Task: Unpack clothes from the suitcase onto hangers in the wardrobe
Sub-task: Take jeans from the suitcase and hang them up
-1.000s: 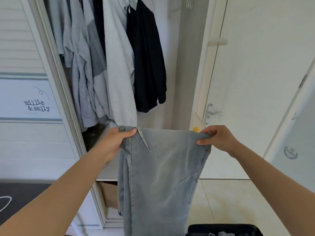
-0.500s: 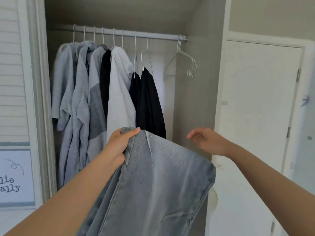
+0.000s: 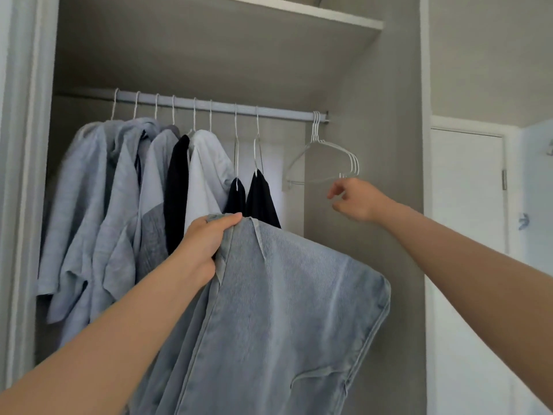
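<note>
Light blue jeans (image 3: pixel 278 319) hang folded from my left hand (image 3: pixel 206 244), which grips their top left corner in front of the open wardrobe. My right hand (image 3: pixel 356 200) is raised to the right, fingers apart and holding nothing, just below a small bunch of bare white wire hangers (image 3: pixel 324 163). Those hangers sit at the right end of the rail (image 3: pixel 227 107). The suitcase is out of view.
Grey, black and white garments (image 3: pixel 125 205) fill the rail's left and middle on white hangers. A shelf (image 3: pixel 314 16) runs above the rail. The wardrobe's grey side wall (image 3: pixel 389 175) is right behind my right hand; a white door (image 3: pixel 466 190) stands further right.
My right hand let go of the jeans and rose toward the bare hangers. The view tilted up from the floor to the rail. My left hand lifted the jeans.
</note>
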